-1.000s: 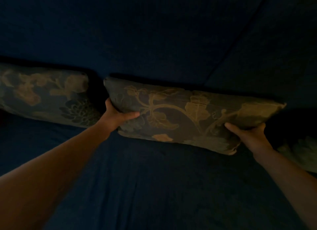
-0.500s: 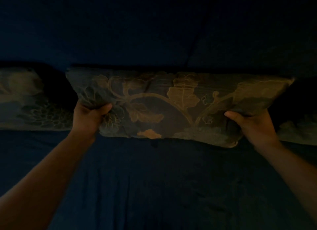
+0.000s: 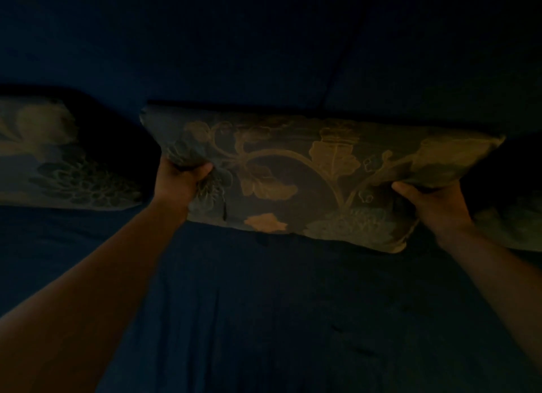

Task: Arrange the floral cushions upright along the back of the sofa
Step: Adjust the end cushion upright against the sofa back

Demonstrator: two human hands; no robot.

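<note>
Three floral cushions are showing along the sofa back, and the middle cushion (image 3: 308, 175) is the one being worked: it is standing on its long edge against the backrest (image 3: 264, 55), lower edge touching the seat (image 3: 264, 304), top edge tipping slightly toward the camera. Left hand (image 3: 179, 184) is clamping the lower left corner, fingers bunching the fabric into a fold. Right hand (image 3: 434, 205) is closing on the right end from below, thumb on the front face, the other fingers hidden behind the cushion. Both arms are reaching well forward.

Step in hand, by my read: seating this cushion upright against the back. It is looking nearly placed but sitting a bit skewed, right end lower than left. Next move is probably calling for pushing it flush to the backrest, levelling it, then letting go with both hands and checking it is not flopping forward.

Left cushion (image 3: 58, 163) is lying near, a dark gap between it and the middle one, appearing to lean on the back. Right cushion (image 3: 510, 222) is only partly in view just beside the right hand; cannot tell how it is standing.

Sofa is covered in dark blue fabric, seat lightly creased. Room is very dim; nothing beyond the sofa is visible.
</note>
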